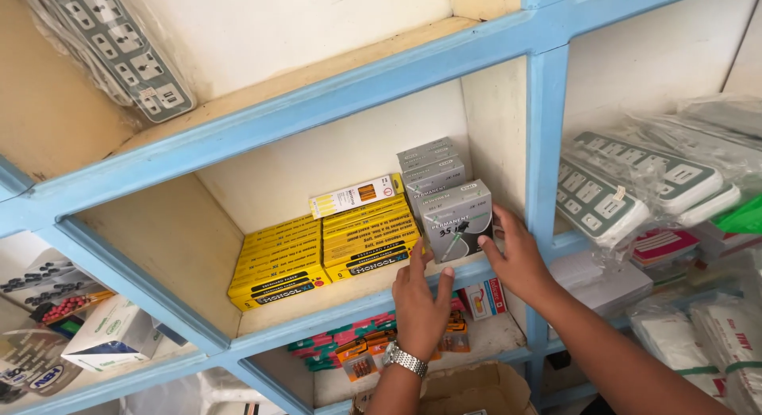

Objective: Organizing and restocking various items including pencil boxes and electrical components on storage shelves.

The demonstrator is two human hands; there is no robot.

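Standing at the front right of the middle shelf compartment, a grey marker box is pressed between two hands. The left hand, with a metal watch on its wrist, reaches up from below, and its fingertips touch the box's lower left edge at the shelf lip; the fingers are spread flat against it, not curled around it. The right hand comes in from the right, its fingers laid along the box's right side, open and pushing rather than closed. Behind this box more grey boxes of the same kind are stacked toward the back wall. Just to their left lie yellow pencil boxes in two flat piles, the nearer pile touching the grey ones, the second pile further left and a little lower. One pale yellow box rests on top of the right pile. The compartment is framed by a light blue shelf frame. Below the shelf lip sit small orange and red packets and a red and white box. In the compartment to the right are power strips wrapped in clear plastic, and another power strip leans in the compartment above left
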